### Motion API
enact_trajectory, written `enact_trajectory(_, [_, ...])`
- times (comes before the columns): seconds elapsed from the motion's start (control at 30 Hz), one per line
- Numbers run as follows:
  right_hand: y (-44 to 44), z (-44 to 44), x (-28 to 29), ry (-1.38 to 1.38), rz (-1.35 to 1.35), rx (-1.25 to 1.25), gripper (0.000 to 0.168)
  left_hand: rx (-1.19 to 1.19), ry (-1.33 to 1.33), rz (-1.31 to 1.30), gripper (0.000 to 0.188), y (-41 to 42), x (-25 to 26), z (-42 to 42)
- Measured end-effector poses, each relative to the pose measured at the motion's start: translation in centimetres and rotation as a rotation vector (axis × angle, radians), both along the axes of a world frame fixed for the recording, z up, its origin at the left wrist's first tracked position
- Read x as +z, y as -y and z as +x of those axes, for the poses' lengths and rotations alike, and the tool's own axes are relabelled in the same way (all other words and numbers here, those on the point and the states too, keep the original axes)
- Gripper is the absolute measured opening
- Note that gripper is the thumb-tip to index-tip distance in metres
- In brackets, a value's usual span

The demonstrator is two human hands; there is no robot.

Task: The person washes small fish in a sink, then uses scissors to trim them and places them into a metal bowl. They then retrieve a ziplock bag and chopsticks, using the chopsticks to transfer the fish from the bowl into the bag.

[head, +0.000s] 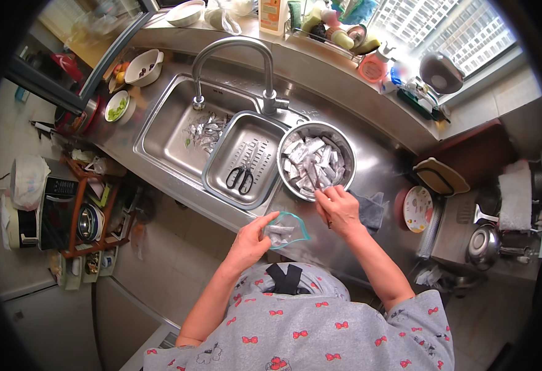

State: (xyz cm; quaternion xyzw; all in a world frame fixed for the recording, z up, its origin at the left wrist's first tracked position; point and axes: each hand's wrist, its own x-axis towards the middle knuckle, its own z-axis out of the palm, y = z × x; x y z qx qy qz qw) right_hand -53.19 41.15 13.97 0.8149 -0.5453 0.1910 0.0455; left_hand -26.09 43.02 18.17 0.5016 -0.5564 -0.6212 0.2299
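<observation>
My left hand (pixel 248 243) grips the side of a clear plastic bag (pixel 289 240) with a teal rim. The bag's mouth gapes upward, and silvery fish pieces (pixel 280 229) lie inside it. My right hand (pixel 339 211) is closed around thin dark sticks, apparently chopsticks (pixel 316 181), whose tips reach among the fish. Cut silvery fish pieces (pixel 315 155), which look like ribbonfish, fill much of a round stainless steel bowl (pixel 351 160). This bowl stands on the counter, right of the sink. Fingers of the right hand overlap its near rim.
Black-handled kitchen scissors (pixel 240 180) lie in a steel drain basket (pixel 215 171) over the sink (pixel 159 123). Fish scraps (pixel 208 131) are in the basin beneath the arched faucet (pixel 234 41). A dark cloth (pixel 370 211) and a patterned plate (pixel 418 209) are to the right.
</observation>
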Motion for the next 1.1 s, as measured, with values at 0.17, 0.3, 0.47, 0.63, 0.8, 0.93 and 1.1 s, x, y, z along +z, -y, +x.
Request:
enact_trajectory(0.17, [0.6,-2.1,1.4,0.021,-0.011,-0.081,0.021,-0.031,0.043,0.017,0.059,-0.1,-0.1,0.2])
enact_trajectory(0.3, [0.9,-4.3,1.9,-0.01,0.021,-0.216,0.015,-0.029,0.016,0.031,0.059,-0.1,0.0,0.2])
enact_trajectory(0.47, [1.5,-5.0,2.6,0.34,0.07,-0.368,0.009,-0.078,0.01,0.122,0.06,-0.6,-1.1,-0.6])
enact_trajectory(0.63, [5.1,-6.1,-2.4,1.133,0.271,-0.565,0.026,-0.146,-0.019,0.12,0.061,-1.2,-2.3,-2.7])
enact_trajectory(0.8, [8.7,-6.8,-7.4,1.462,0.377,-0.734,0.033,-0.218,-0.078,0.039,0.061,-1.8,-2.8,-5.1])
enact_trajectory(0.93, [9.9,-5.5,-8.6,1.383,0.403,-0.612,0.036,-0.33,-0.035,-0.152,0.055,-2.4,-5.0,-6.3])
enact_trajectory(1.1, [8.7,-7.8,-9.0,1.701,0.455,-0.743,0.037,-0.358,0.083,-0.249,0.049,-3.4,-7.0,-6.8])
